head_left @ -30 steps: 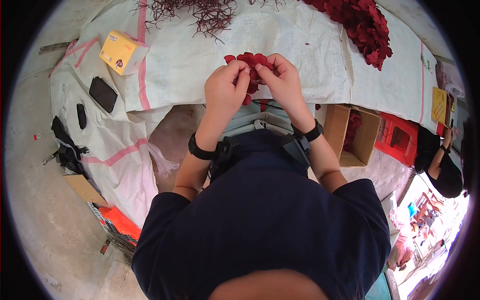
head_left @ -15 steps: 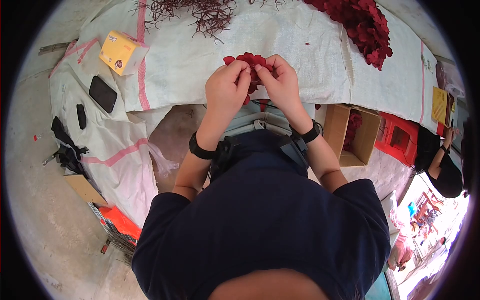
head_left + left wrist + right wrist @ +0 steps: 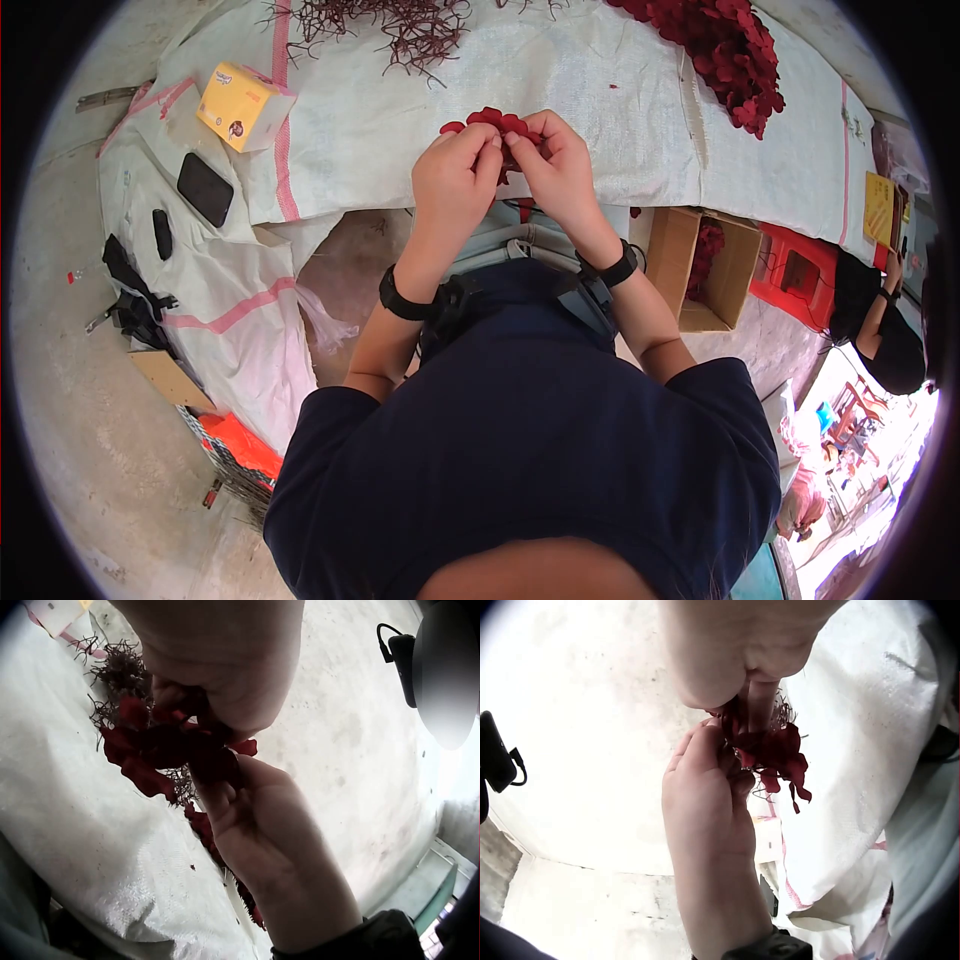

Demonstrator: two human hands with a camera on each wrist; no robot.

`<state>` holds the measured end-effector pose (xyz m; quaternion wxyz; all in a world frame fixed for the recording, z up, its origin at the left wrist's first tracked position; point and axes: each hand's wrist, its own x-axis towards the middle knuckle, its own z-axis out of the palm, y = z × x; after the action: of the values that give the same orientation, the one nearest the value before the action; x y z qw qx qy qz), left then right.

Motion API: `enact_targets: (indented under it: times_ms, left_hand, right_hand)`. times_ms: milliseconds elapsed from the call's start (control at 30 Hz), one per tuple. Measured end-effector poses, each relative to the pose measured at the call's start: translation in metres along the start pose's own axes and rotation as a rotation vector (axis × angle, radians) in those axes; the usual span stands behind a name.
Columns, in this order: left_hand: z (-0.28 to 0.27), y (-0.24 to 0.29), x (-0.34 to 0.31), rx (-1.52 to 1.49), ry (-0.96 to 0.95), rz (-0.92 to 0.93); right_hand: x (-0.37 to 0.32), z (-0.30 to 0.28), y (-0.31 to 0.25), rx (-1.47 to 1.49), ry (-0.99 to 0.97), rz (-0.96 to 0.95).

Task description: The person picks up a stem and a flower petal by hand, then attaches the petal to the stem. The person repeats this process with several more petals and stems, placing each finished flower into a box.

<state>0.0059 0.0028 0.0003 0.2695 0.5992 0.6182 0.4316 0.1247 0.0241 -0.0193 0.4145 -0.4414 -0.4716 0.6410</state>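
A dark red artificial flower with rounded petals is held between both hands above the white sheeting. My left hand pinches its left side between thumb and curled fingers. From the other side my right hand grips it, the thumb lying over the petals near the middle. In the left wrist view, petals spread out below my left hand, and the right hand's fingertips meet them. The right wrist view shows petals hanging beside the touching fingers. Fingers hide the flower's centre.
White woven sheeting covers the work surface. Brown twiggy stems lie at the back, a heap of red petals at back right. Left are a yellow tissue pack and a phone. A cardboard box stands below right.
Both hands have shifted slightly, the right one drawing a little inward. The flower has turned, and its lower petals show less below the fingers.
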Motion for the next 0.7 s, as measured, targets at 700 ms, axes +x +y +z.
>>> enact_targets:
  times_ms: [700]
  left_hand:
    - [0.001,-0.016,0.002,-0.504,-0.166,-0.323]
  right_hand:
    - [0.005,0.000,0.002,-0.034,0.021,0.001]
